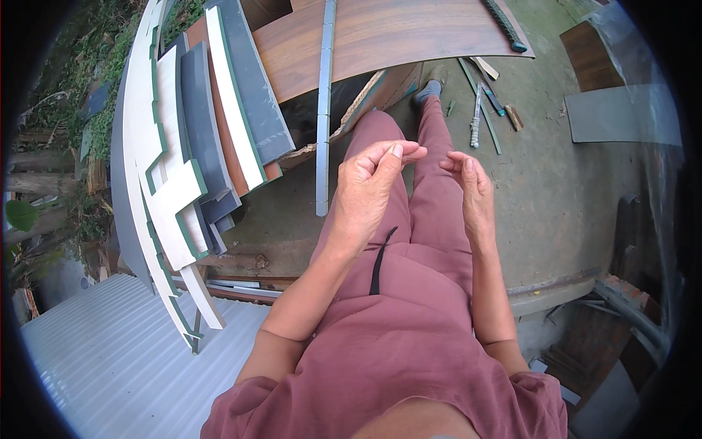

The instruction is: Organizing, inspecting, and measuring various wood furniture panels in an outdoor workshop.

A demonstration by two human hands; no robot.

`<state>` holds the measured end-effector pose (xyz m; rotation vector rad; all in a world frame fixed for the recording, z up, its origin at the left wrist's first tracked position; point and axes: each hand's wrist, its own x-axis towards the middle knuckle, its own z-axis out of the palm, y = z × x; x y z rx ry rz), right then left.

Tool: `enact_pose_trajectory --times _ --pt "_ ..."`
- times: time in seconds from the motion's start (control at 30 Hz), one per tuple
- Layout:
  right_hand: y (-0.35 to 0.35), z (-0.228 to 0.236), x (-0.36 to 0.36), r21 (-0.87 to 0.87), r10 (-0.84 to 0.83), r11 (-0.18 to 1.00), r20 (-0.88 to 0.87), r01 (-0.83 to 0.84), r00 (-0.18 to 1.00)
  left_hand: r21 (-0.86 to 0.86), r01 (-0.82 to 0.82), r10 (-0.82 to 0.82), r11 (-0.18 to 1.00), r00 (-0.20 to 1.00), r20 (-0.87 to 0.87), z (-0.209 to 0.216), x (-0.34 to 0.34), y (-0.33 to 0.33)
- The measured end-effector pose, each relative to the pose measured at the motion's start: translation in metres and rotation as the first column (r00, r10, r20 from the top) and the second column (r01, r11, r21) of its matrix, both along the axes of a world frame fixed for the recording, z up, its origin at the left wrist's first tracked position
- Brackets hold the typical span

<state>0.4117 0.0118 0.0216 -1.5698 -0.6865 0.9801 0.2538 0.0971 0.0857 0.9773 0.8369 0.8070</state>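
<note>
Above my thighs, my left hand is closed, the thumb pressed to the side of the forefinger. A short way to its right, my right hand has its fingers curled in and the thumb against them. The two hands are apart, fingertips turned toward each other. Anything pinched in either is too small or hidden to make out. Beneath them are my mauve trousers, with a black drawstring hanging at the waist. Beyond my left hand, a narrow grey strip lies across a wood-grain panel.
Long white, grey and brown boards are stacked at the left, above a corrugated sheet. A knife with a wrapped handle and a wooden-handled tool lie on the concrete floor. Grey sheet material stands at the right.
</note>
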Motion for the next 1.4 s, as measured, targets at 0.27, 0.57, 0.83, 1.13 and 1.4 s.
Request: enact_pose_trajectory --times 0.27,0.57,0.83,1.13,1.4 --pt "-0.004 -0.011 0.001 0.002 -0.041 0.999 -0.014 0.041 0.999 -0.007 0.031 -0.031 0.999 0.999 -0.035 0.002 0.001 0.0" --pt "-0.007 -0.018 0.003 0.003 -0.048 0.999 -0.028 0.048 0.998 0.086 0.061 -0.052 0.994 0.994 -0.101 0.003 0.004 -0.005" --pt "-0.01 -0.018 0.005 -0.014 -0.022 1.0 -0.027 0.022 0.999 0.167 -0.033 0.051 0.985 0.993 -0.102 0.004 0.01 -0.01" --pt "-0.015 -0.035 0.01 0.01 -0.035 0.999 -0.013 0.035 0.999 0.288 -0.258 0.308 0.922 0.941 -0.143 0.007 -0.017 0.056" --pt "-0.016 -0.054 0.014 -0.029 -0.009 1.0 0.043 0.01 0.999 0.429 -0.282 0.389 0.858 0.902 -0.185 0.009 -0.023 0.116"
